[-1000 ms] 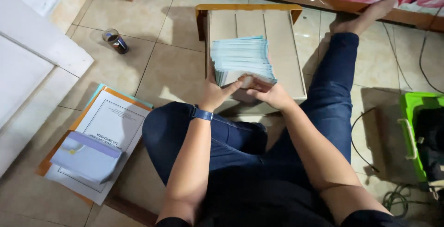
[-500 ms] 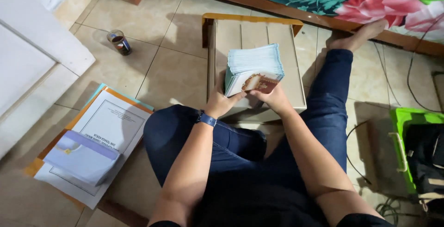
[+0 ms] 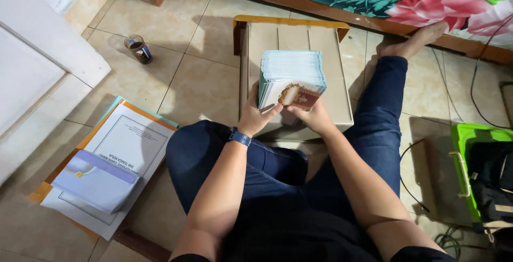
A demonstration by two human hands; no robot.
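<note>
Hands grip a thick stack of cards stood on edge on a small low wooden table, seen from the head camera. The left hand, a blue watch at its wrist, clasps the stack's left side with fingers curled around it. The right hand holds the near lower corner, its thumb against the red-and-gold front card. The person sits on a tiled floor, legs either side of the table. A pile of papers and folders lies to the left, a small cup beyond it.
</note>
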